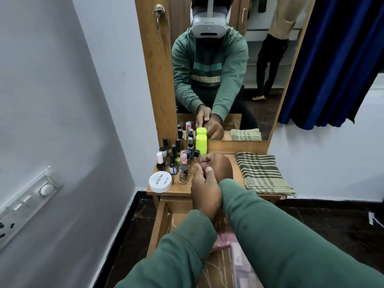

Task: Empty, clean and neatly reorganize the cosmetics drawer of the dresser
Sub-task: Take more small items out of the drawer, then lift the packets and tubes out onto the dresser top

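The dresser top (234, 163) carries a cluster of small nail polish bottles (172, 161), a lime green bottle (201, 144) and a white round jar (160, 181) at its left. My right hand (219, 166) hovers just right of the cluster, fingers curled around a small dark-capped bottle (197, 155). My left hand (204, 190) presses against it from below, fingertips reaching into the right palm; what they pinch is hidden. The open drawer (163, 225) lies beneath my arms, holding a pink item (223, 242) and a clear pouch (239, 265).
A folded striped cloth (261, 171) lies on the right side of the dresser top. The mirror (228, 69) stands behind, with a blue curtain (332, 59) to its right. A switchboard (27, 202) sits on the left wall. Dark floor surrounds the dresser.
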`<state>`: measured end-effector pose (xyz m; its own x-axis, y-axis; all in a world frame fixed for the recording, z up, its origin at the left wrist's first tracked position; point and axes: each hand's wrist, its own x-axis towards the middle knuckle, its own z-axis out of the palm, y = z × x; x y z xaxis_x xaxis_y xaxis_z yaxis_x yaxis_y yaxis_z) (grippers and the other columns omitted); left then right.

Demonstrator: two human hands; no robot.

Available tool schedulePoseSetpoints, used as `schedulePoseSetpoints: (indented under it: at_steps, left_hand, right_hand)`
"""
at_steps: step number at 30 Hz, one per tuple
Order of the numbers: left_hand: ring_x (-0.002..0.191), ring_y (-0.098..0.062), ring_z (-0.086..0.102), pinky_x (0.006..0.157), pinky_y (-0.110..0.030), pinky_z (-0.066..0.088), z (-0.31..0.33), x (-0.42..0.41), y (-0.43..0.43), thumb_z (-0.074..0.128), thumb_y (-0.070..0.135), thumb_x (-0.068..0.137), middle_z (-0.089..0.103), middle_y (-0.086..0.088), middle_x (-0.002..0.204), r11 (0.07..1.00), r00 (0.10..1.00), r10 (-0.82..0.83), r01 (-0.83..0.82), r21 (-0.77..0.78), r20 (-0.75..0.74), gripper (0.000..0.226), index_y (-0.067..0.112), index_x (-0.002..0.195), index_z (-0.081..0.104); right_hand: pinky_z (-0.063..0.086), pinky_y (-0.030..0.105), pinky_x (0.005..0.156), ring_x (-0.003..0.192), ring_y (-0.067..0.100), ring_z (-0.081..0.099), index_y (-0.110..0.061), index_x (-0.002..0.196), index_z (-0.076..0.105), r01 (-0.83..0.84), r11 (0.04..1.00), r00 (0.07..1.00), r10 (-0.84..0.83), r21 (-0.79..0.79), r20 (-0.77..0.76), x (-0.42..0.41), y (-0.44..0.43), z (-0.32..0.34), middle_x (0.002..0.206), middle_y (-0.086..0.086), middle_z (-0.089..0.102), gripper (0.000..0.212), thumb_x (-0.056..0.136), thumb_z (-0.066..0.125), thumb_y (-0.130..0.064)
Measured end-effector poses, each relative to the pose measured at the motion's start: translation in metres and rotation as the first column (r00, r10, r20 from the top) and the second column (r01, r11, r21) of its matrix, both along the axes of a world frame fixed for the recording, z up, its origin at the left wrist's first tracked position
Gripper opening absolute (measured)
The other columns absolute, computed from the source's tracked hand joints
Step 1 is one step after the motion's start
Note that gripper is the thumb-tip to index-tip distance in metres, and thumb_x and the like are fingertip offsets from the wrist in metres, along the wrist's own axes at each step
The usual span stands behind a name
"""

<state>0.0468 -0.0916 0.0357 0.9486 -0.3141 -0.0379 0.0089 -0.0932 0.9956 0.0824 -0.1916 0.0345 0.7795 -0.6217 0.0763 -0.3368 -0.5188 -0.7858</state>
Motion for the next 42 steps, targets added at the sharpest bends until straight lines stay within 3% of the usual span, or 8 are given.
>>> schedulePoseSetpoints:
  at_steps: [4,8,12,19,23,28,34,42]
  left_hand:
    - [0.153,-0.018,0.03,0.127,-0.042,0.025,0.003,-0.008,0.003,0.04,0.037,0.109,0.03,-0.003,0.168,0.999,0.998,-0.03,0.029,0.026,0.053,0.059,0.013,0.162,0.028]
    - [0.155,-0.014,0.024,0.129,-0.04,0.02,0.004,-0.021,0.014,0.04,0.038,0.11,0.025,-0.001,0.169,0.994,0.992,-0.106,0.103,0.039,0.073,0.06,0.014,0.162,0.025]
    - [0.155,-0.011,0.024,0.129,-0.038,0.02,0.001,-0.036,0.026,0.043,0.032,0.11,0.028,0.0,0.168,0.982,0.976,-0.186,0.18,0.054,0.118,0.057,0.013,0.162,0.027]
    - [0.144,-0.005,0.043,0.122,-0.04,0.038,-0.01,-0.075,0.057,0.051,0.047,0.089,0.048,0.008,0.157,0.95,0.937,-0.309,0.297,0.092,0.165,0.07,0.022,0.155,0.046]
    - [0.115,-0.003,0.067,0.103,-0.039,0.055,-0.019,-0.09,0.074,0.057,0.01,0.095,0.073,0.01,0.123,0.934,0.914,-0.356,0.339,0.112,0.195,0.038,0.022,0.128,0.071]
    - [0.073,-0.013,0.067,0.072,-0.043,0.058,-0.031,-0.11,0.081,0.062,0.017,0.089,0.071,0.003,0.074,0.885,0.904,-0.37,0.274,0.376,0.212,0.014,0.021,0.076,0.067]
    - [0.106,-0.026,0.067,0.082,-0.031,0.05,-0.039,-0.121,0.077,0.075,0.031,0.085,0.071,-0.004,0.109,0.682,0.896,-0.439,0.281,0.675,0.071,0.031,0.019,0.105,0.055]
    - [0.102,-0.031,0.069,0.089,-0.044,0.061,-0.043,-0.116,0.07,0.079,0.021,0.082,0.069,-0.009,0.114,0.666,0.927,-0.359,0.336,0.666,-0.109,0.042,0.019,0.112,0.051]
  right_hand:
    - [0.057,0.026,0.076,0.078,0.012,0.07,-0.016,0.09,0.08,0.005,0.999,1.0,-0.004,0.051,-0.015,-0.002,0.0,0.003,0.077,-0.005,0.073,0.013,0.085,0.084,-0.027]
    - [0.052,0.014,0.069,0.077,0.01,0.071,-0.015,0.101,0.08,0.029,0.999,0.999,-0.03,0.044,0.037,-0.023,0.007,0.006,0.081,-0.003,0.076,0.014,0.087,0.08,-0.019]
    - [0.062,0.034,0.086,0.084,0.016,0.076,-0.011,0.105,0.08,0.03,0.995,0.997,-0.037,0.096,0.068,-0.05,0.013,0.004,0.089,0.003,0.08,0.018,0.087,0.079,-0.016]
    - [0.056,0.014,0.068,0.082,0.016,0.073,-0.006,0.1,0.081,0.035,0.99,0.986,-0.056,0.135,0.154,-0.118,0.024,0.007,0.093,0.005,0.079,0.017,0.091,0.069,0.001]
    - [0.064,0.04,0.079,0.081,0.016,0.076,-0.019,0.083,0.079,0.012,0.991,0.994,-0.027,0.132,0.107,-0.167,0.023,-0.003,0.08,-0.002,0.079,0.013,0.086,0.077,-0.007]
    - [0.062,0.029,0.072,0.071,0.005,0.071,-0.023,0.075,0.074,0.086,0.993,0.995,-0.089,-0.079,-0.039,-0.216,0.032,-0.015,0.073,-0.008,0.075,0.016,0.083,0.08,-0.011]
    - [0.059,0.034,0.073,0.076,0.013,0.066,-0.019,0.08,0.071,0.097,0.955,0.982,-0.138,-0.279,-0.131,-0.249,0.05,-0.026,0.082,-0.002,0.071,0.013,0.088,0.067,-0.009]
    - [0.048,0.023,0.077,0.092,0.018,0.065,-0.016,0.105,0.073,0.05,0.907,0.992,-0.092,-0.419,-0.081,-0.258,0.059,-0.037,0.106,0.005,0.071,0.024,0.094,0.058,-0.001]
